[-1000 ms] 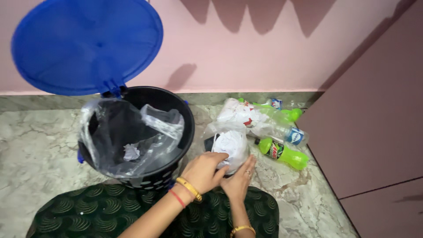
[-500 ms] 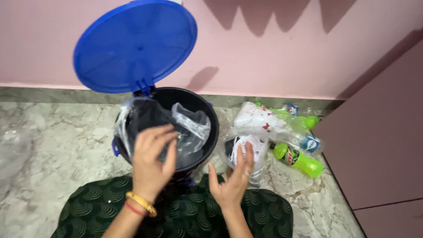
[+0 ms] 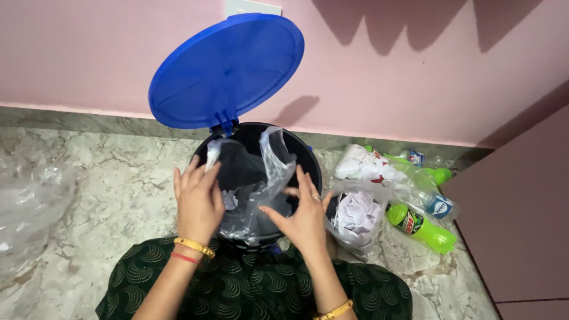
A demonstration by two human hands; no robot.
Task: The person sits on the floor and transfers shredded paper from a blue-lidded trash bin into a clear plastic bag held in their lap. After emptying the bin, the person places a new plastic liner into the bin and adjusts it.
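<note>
Black bin (image 3: 308,163) stands upright on the marble floor (image 3: 118,178) near the pink wall's (image 3: 415,71) base, long axis vertical, mouth up; blue lid (image 3: 228,71) tipped back vs the wall. Clear liner bag (image 3: 267,172) sits loose inside, one flap sticking up. L hand (image 3: 198,201) spread over the near-left rim w/ fingers open, touching liner; R hand (image 3: 302,216) open, fingertips on the flap, gripping nothing. Risk: liner could slide into the bin as nothing pins it. Bag of crumpled paper (image 3: 355,216) just right of bin, green bottles (image 3: 424,228) beyond.
</note>
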